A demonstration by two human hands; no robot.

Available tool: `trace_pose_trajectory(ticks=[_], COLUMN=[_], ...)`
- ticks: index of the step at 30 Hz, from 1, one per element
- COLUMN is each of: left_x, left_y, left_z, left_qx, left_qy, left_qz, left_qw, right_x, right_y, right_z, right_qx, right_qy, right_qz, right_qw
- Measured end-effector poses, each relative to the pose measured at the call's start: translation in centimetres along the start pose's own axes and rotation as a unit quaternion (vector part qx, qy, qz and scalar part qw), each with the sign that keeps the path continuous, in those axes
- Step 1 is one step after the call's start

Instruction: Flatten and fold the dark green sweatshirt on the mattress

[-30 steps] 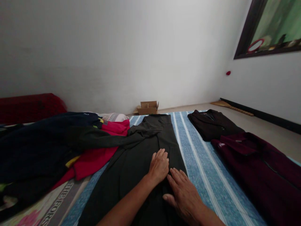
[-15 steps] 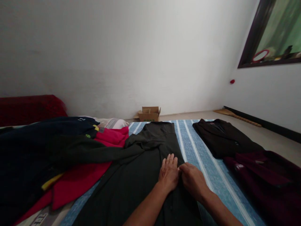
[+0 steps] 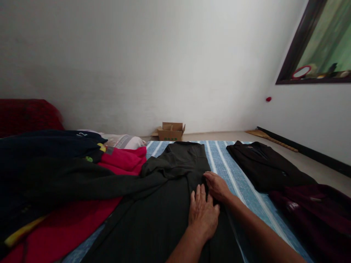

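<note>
A dark green-black long-sleeved top (image 3: 159, 215) lies spread over the blue striped sheet, one sleeve stretched out to the left. My left hand (image 3: 203, 213) rests flat on its right part, fingers apart. Just beyond it, my right hand (image 3: 218, 187) is at the top's right edge, fingers bent and pressed together on the cloth. Its fingertips are partly hidden, but they seem to grip the fabric. The top's near end runs out of view below.
Red (image 3: 128, 157) and navy (image 3: 55, 146) clothes are heaped at left. A folded dark brown garment (image 3: 263, 168) and a maroon one (image 3: 315, 208) lie at right on the striped sheet (image 3: 229, 168). A cardboard box (image 3: 171, 132) stands beyond, near the wall.
My right hand has moved farther away along the top's right edge. My left hand has shifted slightly nearer, its fingers more spread. The view has tilted a little.
</note>
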State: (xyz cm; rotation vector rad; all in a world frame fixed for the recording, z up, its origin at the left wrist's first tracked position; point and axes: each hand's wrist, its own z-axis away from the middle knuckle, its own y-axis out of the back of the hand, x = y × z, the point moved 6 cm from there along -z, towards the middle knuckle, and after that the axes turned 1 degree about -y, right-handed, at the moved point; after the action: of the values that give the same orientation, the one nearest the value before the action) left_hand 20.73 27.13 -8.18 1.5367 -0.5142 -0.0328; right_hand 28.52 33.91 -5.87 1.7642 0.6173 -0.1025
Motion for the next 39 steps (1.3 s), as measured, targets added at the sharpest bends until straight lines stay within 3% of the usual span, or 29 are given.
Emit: trace_pose_trajectory(ticks=[3, 9, 15, 21, 34, 39], left_x=[0.0, 0.1, 0.3, 0.2, 0.2, 0.2], left_y=[-0.1, 0.4, 0.7, 0.4, 0.3, 0.0], left_z=[0.0, 0.4, 0.6, 0.6, 0.4, 0.1], left_qx=[0.003, 0.018, -0.005, -0.009, 0.001, 0.017], left_qy=[0.008, 0.02, 0.019, 0.018, 0.013, 0.009], left_qz=[-0.004, -0.007, 0.011, 0.011, -0.022, -0.043], left_qw=[1.0, 1.0, 1.0, 1.0, 1.0, 0.999], right_x=[0.4, 0.5, 1.1, 1.9, 3.6, 3.8], right_y=[-0.3, -3.4, -4.4, -5.7, -6.4, -5.6], right_z=[-2.0, -5.7, -7.9, -9.6, -11.2, -11.7], right_qx=[0.031, -0.028, -0.016, -0.048, -0.076, -0.073], right_qy=[0.0, 0.021, 0.009, -0.014, -0.057, -0.046], right_qz=[0.03, 0.116, 0.134, 0.135, 0.108, 0.096], right_qw=[0.999, 0.993, 0.991, 0.99, 0.99, 0.992])
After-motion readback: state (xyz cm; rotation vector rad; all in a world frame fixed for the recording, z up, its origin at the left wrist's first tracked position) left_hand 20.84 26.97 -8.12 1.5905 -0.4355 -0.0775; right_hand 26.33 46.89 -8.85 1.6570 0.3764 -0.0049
